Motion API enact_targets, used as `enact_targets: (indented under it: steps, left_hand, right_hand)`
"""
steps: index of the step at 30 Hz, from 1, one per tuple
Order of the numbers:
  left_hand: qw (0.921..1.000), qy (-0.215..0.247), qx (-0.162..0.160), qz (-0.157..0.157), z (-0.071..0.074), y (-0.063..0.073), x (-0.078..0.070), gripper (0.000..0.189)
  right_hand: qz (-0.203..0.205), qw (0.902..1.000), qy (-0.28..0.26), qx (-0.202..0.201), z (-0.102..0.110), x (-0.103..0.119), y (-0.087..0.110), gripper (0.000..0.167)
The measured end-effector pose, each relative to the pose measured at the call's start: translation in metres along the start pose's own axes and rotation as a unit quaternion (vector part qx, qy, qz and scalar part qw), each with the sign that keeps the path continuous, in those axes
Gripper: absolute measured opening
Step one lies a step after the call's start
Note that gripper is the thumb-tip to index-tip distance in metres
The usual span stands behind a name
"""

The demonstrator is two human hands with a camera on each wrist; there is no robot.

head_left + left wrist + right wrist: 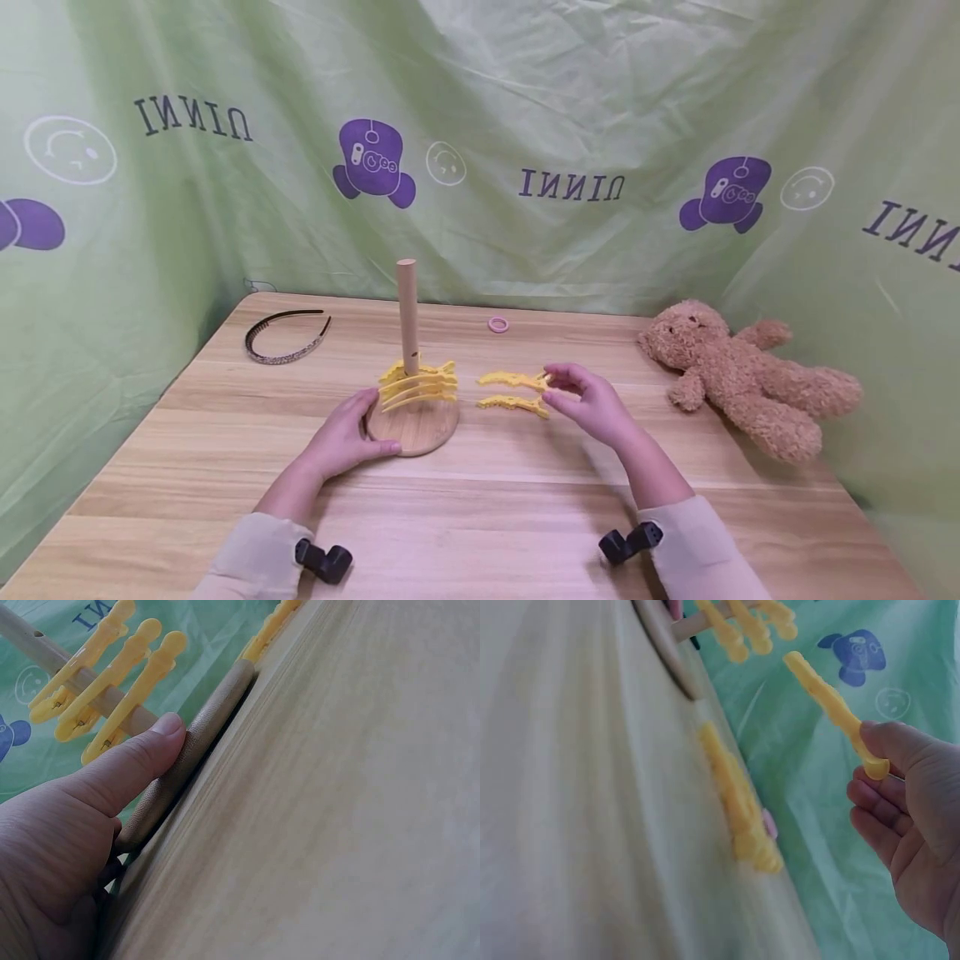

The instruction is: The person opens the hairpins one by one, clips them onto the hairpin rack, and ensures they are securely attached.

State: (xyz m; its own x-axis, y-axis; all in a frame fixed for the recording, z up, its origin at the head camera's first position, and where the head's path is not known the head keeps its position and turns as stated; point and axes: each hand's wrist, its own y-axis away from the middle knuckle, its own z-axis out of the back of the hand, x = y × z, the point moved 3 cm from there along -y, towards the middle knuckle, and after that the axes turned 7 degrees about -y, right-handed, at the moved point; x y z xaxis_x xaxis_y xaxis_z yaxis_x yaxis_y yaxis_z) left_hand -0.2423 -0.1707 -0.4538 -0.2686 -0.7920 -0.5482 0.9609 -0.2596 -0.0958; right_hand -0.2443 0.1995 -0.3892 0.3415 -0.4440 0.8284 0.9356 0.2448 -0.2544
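A wooden stand [412, 433] has a round base and an upright post [407, 308]. Three yellow alligator hair clips [420, 387] are clamped across the post's lower part, one above another. My left hand [348, 433] grips the base at its left edge, thumb [150, 754] along the rim and the other fingers mostly hidden. To the right of the stand, my right hand [592, 408] pinches one end of another yellow hair clip [829, 701] between thumb and fingers, above the table. A further yellow hair clip [739, 802] lies on the table under it.
A glittery headband [281, 358] lies at the table's back left. Behind the stand is a small pink ring [498, 324]. A brown teddy bear [742, 375] lies on the right side. Green printed cloth [480, 233] hangs around the table [480, 525].
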Motion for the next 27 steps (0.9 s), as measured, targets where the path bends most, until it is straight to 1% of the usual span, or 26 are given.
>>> enact_targets:
  steps: [3, 9, 14, 18, 22, 27]
  left_hand:
    - [1.0000, -0.001, -0.001, 0.001, 0.000, 0.000, 0.001, 0.107]
    - [1.0000, -0.002, 0.002, 0.003, 0.001, 0.001, -0.001, 0.108]
    - [1.0000, -0.003, 0.007, 0.006, 0.001, 0.001, -0.002, 0.108]
    - [1.0000, -0.004, 0.007, 0.005, 0.000, 0.001, 0.000, 0.108]
    - [1.0000, -0.002, 0.006, 0.004, 0.000, 0.000, 0.000, 0.108]
    - [1.0000, 0.000, 0.004, 0.004, 0.000, 0.000, 0.000, 0.108]
  right_hand:
    - [0.024, 0.9997, -0.006, -0.003, 0.001, 0.013, -0.011, 0.041]
    - [0.044, 0.9990, 0.005, 0.013, -0.007, 0.034, -0.027, 0.039]
    - [0.077, 0.9960, 0.037, 0.024, -0.017, 0.047, -0.035, 0.037]
    - [0.097, 0.9927, 0.070, 0.017, -0.026, 0.053, -0.042, 0.035]
    - [0.094, 0.9912, 0.093, 0.008, -0.037, 0.057, -0.049, 0.033]
    - [0.080, 0.9922, 0.094, 0.013, -0.054, 0.062, -0.060, 0.030]
